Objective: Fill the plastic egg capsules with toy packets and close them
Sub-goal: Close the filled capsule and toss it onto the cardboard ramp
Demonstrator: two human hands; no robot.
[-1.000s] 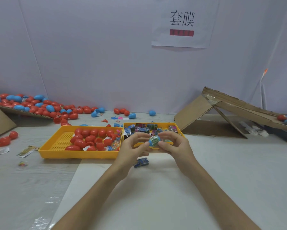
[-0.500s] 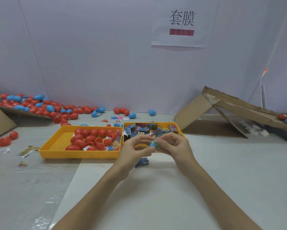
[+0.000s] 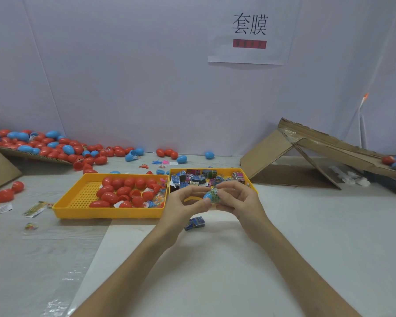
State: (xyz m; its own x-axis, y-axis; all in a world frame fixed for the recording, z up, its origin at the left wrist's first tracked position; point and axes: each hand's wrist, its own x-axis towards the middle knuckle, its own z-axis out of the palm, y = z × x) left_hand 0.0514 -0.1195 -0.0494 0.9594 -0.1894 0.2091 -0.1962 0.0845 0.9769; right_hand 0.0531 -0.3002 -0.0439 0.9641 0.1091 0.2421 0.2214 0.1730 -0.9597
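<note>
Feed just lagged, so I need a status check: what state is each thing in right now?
Blue egg capsule: pinched between both hands, printed wrap around it.
Left hand: grips the capsule's blue end.
Right hand: grips the wrapped end.
Left tray: holds red capsules, some open.
Right tray: holds toy packets.
Loose packet: lying on the table, untouched.

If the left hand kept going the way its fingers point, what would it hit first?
The left hand points at the blue egg capsule it pinches; beyond that, probably the right hand.
</note>
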